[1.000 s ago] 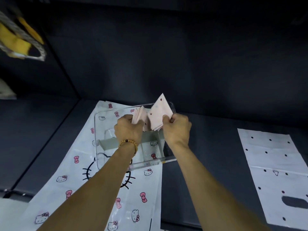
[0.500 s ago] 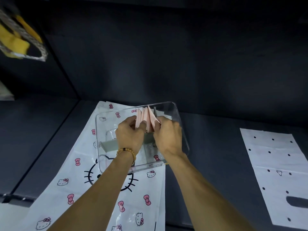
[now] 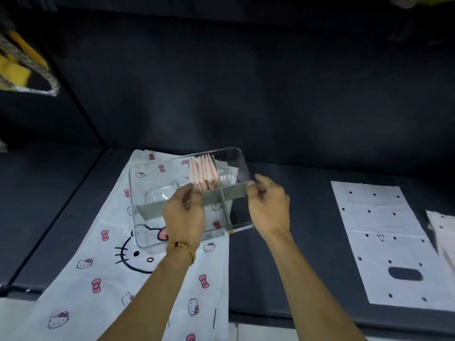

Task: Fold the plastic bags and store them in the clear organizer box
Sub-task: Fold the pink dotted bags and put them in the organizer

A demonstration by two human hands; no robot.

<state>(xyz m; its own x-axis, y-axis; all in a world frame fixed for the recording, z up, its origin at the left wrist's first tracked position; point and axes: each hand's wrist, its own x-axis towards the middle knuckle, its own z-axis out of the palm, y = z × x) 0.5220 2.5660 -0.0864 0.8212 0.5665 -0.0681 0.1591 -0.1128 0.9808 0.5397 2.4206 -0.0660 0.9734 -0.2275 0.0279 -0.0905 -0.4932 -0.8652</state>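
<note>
The clear organizer box point(image 3: 147, 173) with grey dividers point(image 3: 234, 193) stands on the dark table. Several folded pink plastic bags point(image 3: 203, 174) stand upright, packed together, in its back middle compartment. My left hand point(image 3: 184, 212) hovers over the long divider just in front of the pink bags, fingers loosely curled and holding nothing. My right hand point(image 3: 268, 205) is at the box's right wall, fingers relaxed, fingertips by the divider's end. Neither hand holds a bag.
A large white cat-and-bow printed bag point(image 3: 98, 267) lies flat under the box. A white dotted bag point(image 3: 381, 242) lies flat at right, another pale bag point(image 3: 443, 237) beside it. A yellow item point(image 3: 19, 67) hangs at upper left. The table's front edge point(image 3: 320, 318) is near.
My right hand brought a folded pink bag down into the box beside the others. Both hands have since let go and drawn back to the divider and the right wall.
</note>
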